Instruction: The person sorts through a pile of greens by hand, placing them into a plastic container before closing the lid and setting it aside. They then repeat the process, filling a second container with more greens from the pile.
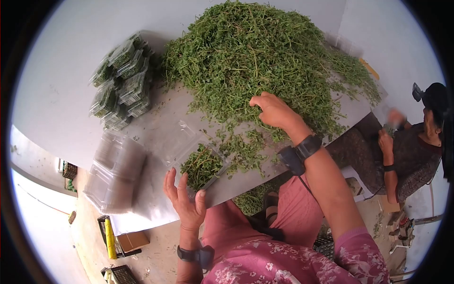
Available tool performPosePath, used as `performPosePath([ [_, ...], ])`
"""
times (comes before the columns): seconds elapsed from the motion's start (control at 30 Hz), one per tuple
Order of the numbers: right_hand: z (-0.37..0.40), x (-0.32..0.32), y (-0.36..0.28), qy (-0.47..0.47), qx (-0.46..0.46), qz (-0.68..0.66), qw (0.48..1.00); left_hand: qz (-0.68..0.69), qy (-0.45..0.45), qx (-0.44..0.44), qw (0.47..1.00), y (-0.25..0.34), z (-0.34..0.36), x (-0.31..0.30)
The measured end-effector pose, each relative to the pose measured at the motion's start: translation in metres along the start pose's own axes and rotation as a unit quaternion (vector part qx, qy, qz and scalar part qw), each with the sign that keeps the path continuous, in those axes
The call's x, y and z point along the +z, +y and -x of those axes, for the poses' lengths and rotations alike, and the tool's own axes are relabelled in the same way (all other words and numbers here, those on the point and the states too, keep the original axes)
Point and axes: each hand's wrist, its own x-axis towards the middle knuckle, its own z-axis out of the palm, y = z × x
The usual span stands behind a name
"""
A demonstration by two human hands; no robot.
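Observation:
A large heap of green leafy stems covers the back of the grey table. My right hand is at the heap's front edge, fingers curled towards the stems; whatever is between them is hidden. Near the table's front edge lies an open clear plastic box partly filled with greens, its lid tilted back behind it. Just left of that box, my left hand is raised with its fingers apart and nothing in it. Loose sprigs are scattered to the right of the box.
Filled, closed boxes are stacked at the back left. Nested empty clear boxes stand at the left table edge. A co-worker sits at the right with both hands raised. Crates are on the floor at lower left.

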Motion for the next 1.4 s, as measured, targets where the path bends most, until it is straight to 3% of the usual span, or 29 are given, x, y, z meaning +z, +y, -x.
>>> performPosePath([
  [0.13,-0.002,0.01,-0.006,0.006,0.017,0.019,1.0,-0.004,-0.011,-0.005,1.0,0.001,0.0,0.0],
  [0.33,-0.012,0.004,-0.011,-0.058,0.039,0.08,0.994,-0.002,-0.02,-0.007,1.0,0.003,-0.002,0.0],
  [0.43,-0.007,0.006,-0.002,0.063,-0.077,-0.061,0.993,-0.001,-0.015,-0.006,1.0,0.004,-0.002,0.0],
  [0.53,-0.011,0.0,-0.002,0.089,-0.075,-0.111,0.987,-0.002,-0.013,-0.007,1.0,0.005,-0.002,0.0],
  [0.87,-0.002,-0.021,-0.051,0.016,0.012,-0.39,0.921,0.011,-0.01,0.001,1.0,0.003,-0.002,0.001],
  [1.07,0.003,-0.021,-0.084,-0.032,-0.054,-0.341,0.938,0.016,-0.007,0.0,1.0,0.003,-0.003,0.001],
  [1.4,0.025,0.028,-0.144,-0.024,-0.308,-0.187,0.933,0.028,0.016,-0.012,0.999,0.0,0.0,0.004],
])
